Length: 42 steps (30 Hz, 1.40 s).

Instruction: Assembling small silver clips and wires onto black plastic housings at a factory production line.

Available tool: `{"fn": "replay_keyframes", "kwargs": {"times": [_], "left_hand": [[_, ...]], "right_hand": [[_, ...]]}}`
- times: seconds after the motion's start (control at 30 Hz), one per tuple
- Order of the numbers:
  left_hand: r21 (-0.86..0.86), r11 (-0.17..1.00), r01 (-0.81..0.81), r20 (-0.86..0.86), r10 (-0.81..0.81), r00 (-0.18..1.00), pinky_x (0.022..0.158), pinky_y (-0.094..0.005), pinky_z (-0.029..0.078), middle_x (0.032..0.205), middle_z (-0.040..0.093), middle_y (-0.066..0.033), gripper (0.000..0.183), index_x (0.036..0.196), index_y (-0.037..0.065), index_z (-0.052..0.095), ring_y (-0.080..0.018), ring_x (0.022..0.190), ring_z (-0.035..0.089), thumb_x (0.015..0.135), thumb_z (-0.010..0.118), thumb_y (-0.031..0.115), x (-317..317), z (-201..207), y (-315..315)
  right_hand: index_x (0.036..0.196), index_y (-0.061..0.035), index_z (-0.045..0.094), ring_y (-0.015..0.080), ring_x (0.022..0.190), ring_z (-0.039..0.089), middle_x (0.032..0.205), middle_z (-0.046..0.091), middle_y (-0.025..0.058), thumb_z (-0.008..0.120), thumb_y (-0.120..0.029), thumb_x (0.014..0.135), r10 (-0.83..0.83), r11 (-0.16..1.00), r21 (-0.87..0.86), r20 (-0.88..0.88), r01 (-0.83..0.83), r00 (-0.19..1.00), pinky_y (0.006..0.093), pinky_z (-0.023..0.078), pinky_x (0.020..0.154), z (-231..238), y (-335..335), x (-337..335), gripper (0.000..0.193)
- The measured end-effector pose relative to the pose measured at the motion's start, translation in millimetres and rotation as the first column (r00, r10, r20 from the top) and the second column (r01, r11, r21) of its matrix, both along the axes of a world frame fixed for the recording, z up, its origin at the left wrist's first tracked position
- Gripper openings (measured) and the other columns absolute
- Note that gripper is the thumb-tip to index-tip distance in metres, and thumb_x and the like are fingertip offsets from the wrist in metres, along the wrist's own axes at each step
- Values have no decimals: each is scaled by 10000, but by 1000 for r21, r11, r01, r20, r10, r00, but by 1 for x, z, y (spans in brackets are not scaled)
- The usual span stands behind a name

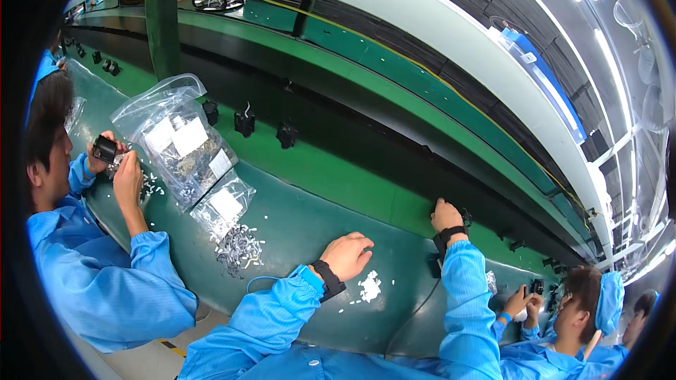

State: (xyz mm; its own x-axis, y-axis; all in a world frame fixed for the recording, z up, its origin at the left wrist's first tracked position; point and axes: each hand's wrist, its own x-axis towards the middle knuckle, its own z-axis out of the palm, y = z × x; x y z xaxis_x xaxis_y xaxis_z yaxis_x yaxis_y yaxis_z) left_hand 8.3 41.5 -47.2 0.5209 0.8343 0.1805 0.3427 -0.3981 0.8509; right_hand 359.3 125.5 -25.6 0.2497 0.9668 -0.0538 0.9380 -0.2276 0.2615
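My left hand (347,257) rests over the green table, fingers loosely apart, with nothing visible in them. Just beside it lies a small heap of white pieces (370,287), with a few scattered around. My right hand (447,218) reaches out to the green ledge beyond the table. Its fingers are curled, and what they hold, if anything, is hidden. A small black part (466,217) shows at the right side of that hand, partly covered by it. Both wrists wear black bands; a blue cord runs from the left one.
Clear bags of small parts (186,151) lie at left, near a pile of grey and white pieces (239,248). Black assemblies (244,121) stand along the ledge beside a dark conveyor belt (338,130). Co-workers in blue sit on both sides; the left one holds a black part (105,148).
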Motion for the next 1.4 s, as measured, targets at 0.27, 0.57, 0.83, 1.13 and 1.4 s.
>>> {"fn": "replay_keyframes", "kwargs": {"times": [0.27,0.57,0.83,1.13,1.4], "left_hand": [[-5,1000,1,34,-1,999,826,-424,574,1096,699,-165,260,1140,12,708,-313,918,720,941,647,168,0,-3,3],[0,1000,8,15,-8,1000,820,-431,571,1118,687,-155,259,1154,20,691,-310,910,716,952,642,174,4,-3,3],[45,999,13,7,-13,1000,869,-457,548,1127,678,-159,223,1110,11,691,-347,969,685,940,637,145,7,-2,-3],[-43,861,506,367,-457,810,689,-333,584,1028,717,-96,149,1023,19,720,-231,848,714,950,683,143,-14,65,-13],[-18,444,896,686,-647,334,689,-302,603,1145,664,-125,266,1197,-13,684,-204,939,705,950,700,85,-20,91,-43]], "right_hand": [[1118,-56,723,277,1123,553,1109,647,94,550,-169,939,228,950,130,337,-285,914,678,452,914,-27,-4,-28,274],[1206,-10,703,283,1213,577,1206,662,92,530,-152,948,157,920,253,466,-300,871,764,246,1130,-37,-14,-41,341],[1139,-21,704,259,1150,607,1153,677,78,559,-103,917,224,943,160,339,-291,914,676,309,1147,9,-32,-74,277],[1152,12,683,364,1082,653,1193,700,179,649,-10,830,734,673,465,-324,-575,597,443,502,1006,47,-45,-167,324],[1288,-50,636,350,1156,631,1288,652,149,687,-227,946,731,535,371,-654,-760,196,427,527,975,34,-33,-303,389]]}}
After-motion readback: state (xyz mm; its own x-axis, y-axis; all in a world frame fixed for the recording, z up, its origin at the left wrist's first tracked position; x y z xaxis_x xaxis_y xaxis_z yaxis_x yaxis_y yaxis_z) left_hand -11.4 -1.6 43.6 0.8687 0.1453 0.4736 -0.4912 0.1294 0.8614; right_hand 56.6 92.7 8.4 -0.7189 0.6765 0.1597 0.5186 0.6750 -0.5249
